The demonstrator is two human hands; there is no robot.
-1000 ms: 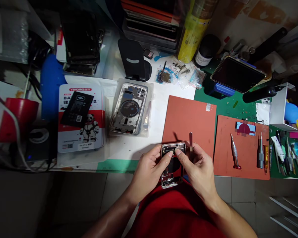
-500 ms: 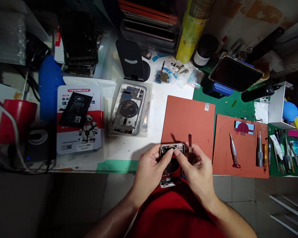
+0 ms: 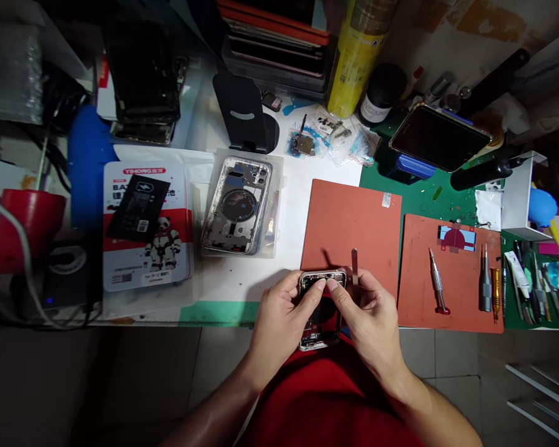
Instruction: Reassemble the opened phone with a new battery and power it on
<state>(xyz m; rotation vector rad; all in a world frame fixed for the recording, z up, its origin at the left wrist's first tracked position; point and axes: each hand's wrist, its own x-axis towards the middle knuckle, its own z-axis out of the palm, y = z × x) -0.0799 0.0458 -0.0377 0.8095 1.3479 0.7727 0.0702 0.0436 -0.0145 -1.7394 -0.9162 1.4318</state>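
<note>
An opened phone (image 3: 323,316) with its inner parts showing sits between my hands, over the table's front edge. My left hand (image 3: 278,320) grips its left side, fingers curled behind and the thumb pressed near the top of the interior. On the other side my right hand (image 3: 375,320) steadies the phone, its thumb tip beside the left one. A thin flat metal tool (image 3: 354,264) sticks up from among the right fingers; its lower end is hidden. What lies under the thumb tips is too small to make out.
A reddish-brown mat (image 3: 354,220) lies beyond my hands. On another mat (image 3: 419,285) to the right rest screwdrivers (image 3: 436,282). A second phone housing (image 3: 235,205) and a battery (image 3: 138,208) on its packaging are to the left. A phone (image 3: 440,136) leans at the back right.
The view has shifted very slightly. Both hands keep the same hold on the phone, thumbs at its top end.
</note>
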